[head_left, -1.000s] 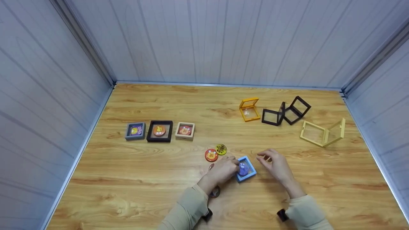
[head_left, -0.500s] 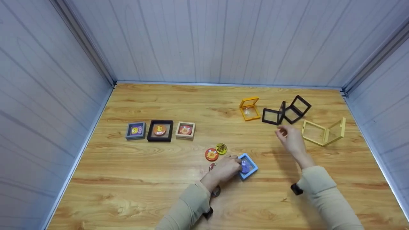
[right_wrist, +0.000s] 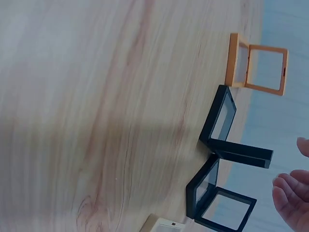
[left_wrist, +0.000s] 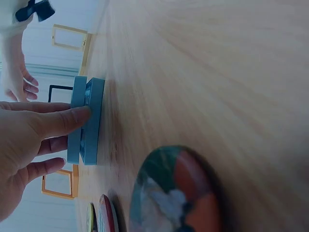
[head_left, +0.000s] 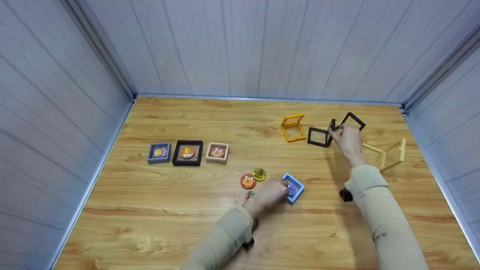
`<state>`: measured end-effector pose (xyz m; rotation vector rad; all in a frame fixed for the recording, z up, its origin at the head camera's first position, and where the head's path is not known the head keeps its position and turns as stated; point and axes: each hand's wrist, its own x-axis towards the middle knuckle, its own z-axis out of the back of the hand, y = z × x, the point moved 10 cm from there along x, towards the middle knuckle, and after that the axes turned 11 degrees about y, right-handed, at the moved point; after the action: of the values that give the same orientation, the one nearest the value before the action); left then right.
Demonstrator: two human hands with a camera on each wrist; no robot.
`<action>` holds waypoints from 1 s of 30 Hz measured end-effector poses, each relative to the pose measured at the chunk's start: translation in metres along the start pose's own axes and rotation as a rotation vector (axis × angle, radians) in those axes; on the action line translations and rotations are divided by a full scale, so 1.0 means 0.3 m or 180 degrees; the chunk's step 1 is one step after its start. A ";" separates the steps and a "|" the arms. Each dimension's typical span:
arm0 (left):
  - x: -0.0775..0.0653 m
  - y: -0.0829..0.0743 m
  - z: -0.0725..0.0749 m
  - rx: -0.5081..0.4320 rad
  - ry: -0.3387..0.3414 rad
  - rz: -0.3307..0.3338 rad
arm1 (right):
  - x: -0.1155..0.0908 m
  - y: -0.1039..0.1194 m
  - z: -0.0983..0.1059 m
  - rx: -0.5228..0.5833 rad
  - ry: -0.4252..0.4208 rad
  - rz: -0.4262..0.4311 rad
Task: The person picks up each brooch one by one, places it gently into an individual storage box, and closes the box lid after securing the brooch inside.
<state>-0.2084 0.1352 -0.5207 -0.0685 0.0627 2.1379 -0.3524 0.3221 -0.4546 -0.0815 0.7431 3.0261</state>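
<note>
My left hand (head_left: pixel 268 194) pinches a light-blue square display frame (head_left: pixel 298 193) that holds a purple round badge (head_left: pixel 291 189). In the left wrist view, the thumb crosses the near edge of the blue frame (left_wrist: pixel 91 145), and a narrow gap shows between its two halves. My right hand (head_left: pixel 349 141) hovers over two unfolded black frames (head_left: pixel 318 144). Its thumb and fingers stand apart with nothing between them in the right wrist view, clear of the black frame (right_wrist: pixel 242 153). Part of the rear black frame (head_left: pixel 358 120) is hidden behind that hand.
An unfolded orange frame (head_left: pixel 293 134) and a pale-yellow frame (head_left: pixel 393 157) stand on the right side. Grey (head_left: pixel 150 157), black (head_left: pixel 175 159) and cream (head_left: pixel 216 161) frames with badges line up left. Red (head_left: pixel 248 181) and yellow (head_left: pixel 260 174) badges lie near my left hand.
My right hand has moved away from the blue frame, up and right to the black frames. The left hand and the blue frame have shifted slightly right and away from me.
</note>
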 end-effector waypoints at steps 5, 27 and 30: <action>0.028 0.013 0.005 0.0004 -0.0015 0.0047 | 0.037 -0.024 -0.015 0.0043 0.0175 -0.0185; 0.141 0.169 -0.031 -0.0027 0.0318 0.0552 | 0.058 -0.045 -0.040 0.0171 0.0334 -0.0452; 0.179 0.225 -0.098 -0.0081 0.0144 0.0573 | 0.053 -0.044 -0.044 0.0179 0.0346 -0.0432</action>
<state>-0.2934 0.1419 -0.5529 -0.1304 0.0706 2.3173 -0.3672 0.3277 -0.4733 -0.2851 0.7948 2.8891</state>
